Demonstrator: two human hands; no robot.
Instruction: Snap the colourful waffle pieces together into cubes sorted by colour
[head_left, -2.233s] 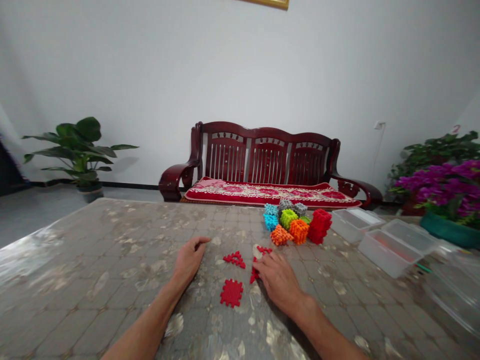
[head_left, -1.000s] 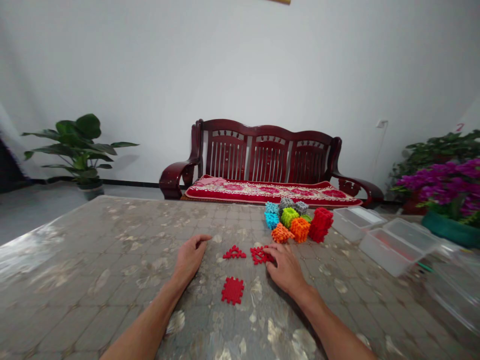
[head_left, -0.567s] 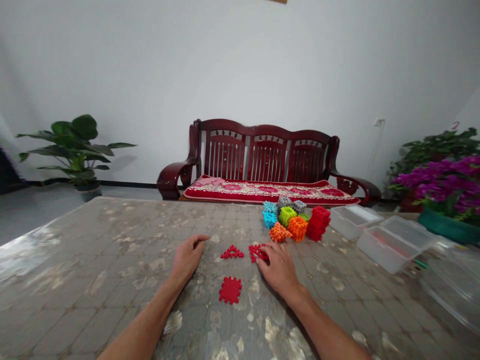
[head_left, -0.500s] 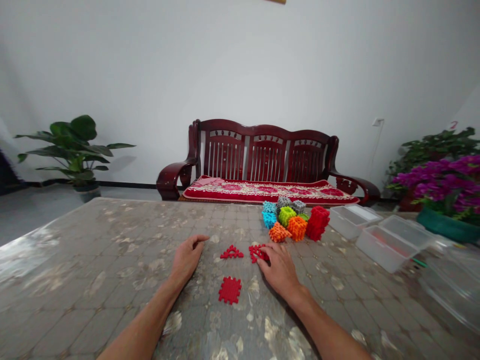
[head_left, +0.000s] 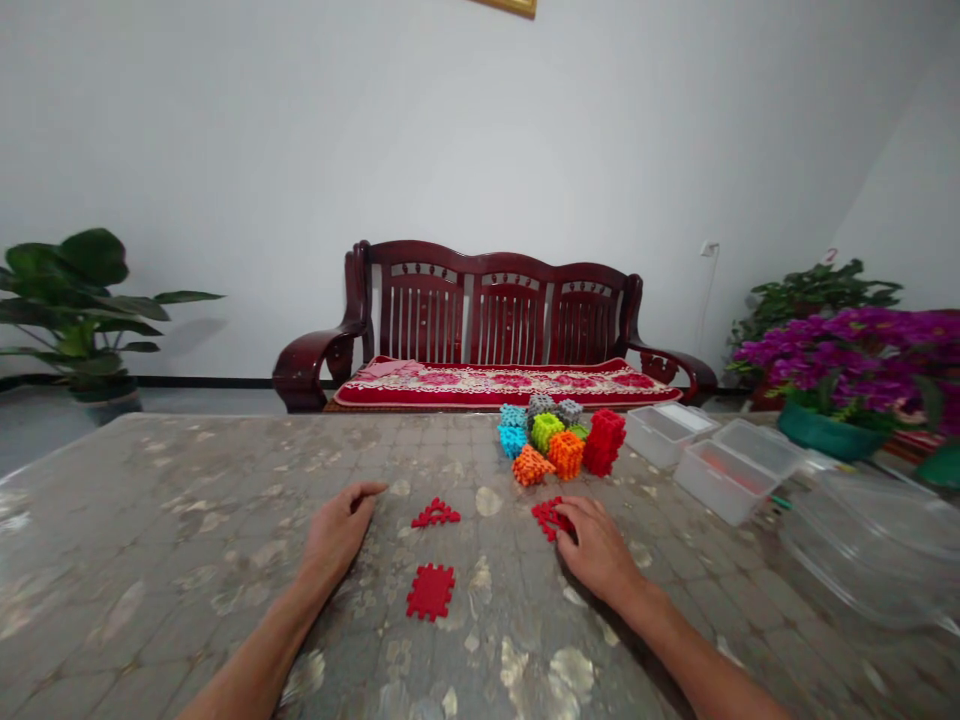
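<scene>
My left hand [head_left: 337, 530] lies palm down on the table [head_left: 150, 540], fingers loosely stretched, holding nothing. A small red triangular puzzle piece [head_left: 436, 516] lies just right of its fingertips. A flat red square piece [head_left: 430, 592] lies nearer me, between my arms. My right hand [head_left: 596, 548] rests on the table with its fingertips pressing on another red piece [head_left: 547, 516], part of which the fingers hide. Beyond it sits a heap of built cubes [head_left: 559, 447] in blue, grey, green, orange and red.
Two clear plastic boxes [head_left: 721, 462] stand at the right, with a clear lid [head_left: 870, 540] nearer the table's right edge. A pot of purple flowers [head_left: 847, 380] stands behind them. A dark wooden bench [head_left: 487, 340] and a leafy plant [head_left: 67, 310] are beyond the table.
My right hand has slid its red piece to the right, away from the triangular piece. The camera has turned rightward. My left hand has stayed still.
</scene>
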